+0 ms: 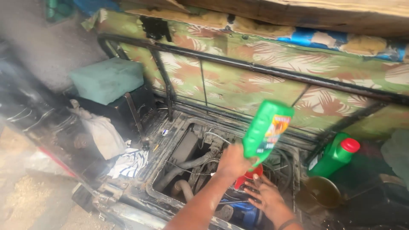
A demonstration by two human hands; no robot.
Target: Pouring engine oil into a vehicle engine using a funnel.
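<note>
Green plastic bottle [266, 130] right in the middle of the frame, tipped almost upside down so its neck points down into a red funnel [249, 175]; looks like it's held that way so whatever's inside drains into the engine bay [200, 162] below. You can't actually see any liquid running, and the bottle's blurry, so no idea how full it is. The left hand [232, 162] is wrapped around the bottle's lower end, fingers closed on it. The right hand [266, 196], lower centre-right, has its fingers spread open and rests against the funnel, I'd guess to keep it from tipping, not really gripping anything. Funnel sits in the open hatch among hoses and a blue part at the bottom edge. Off to the right there's a second green jug [334, 157] with a red cap, standing upright and closed, parked clear of the opening. Just below it is a round brownish bowl [322, 191], can't tell what's in it. Left side has a teal cushion [106, 79] and some crumpled white rags [108, 138], and a camo-print seat panel [255, 81] is flipped up behind everything.
</note>
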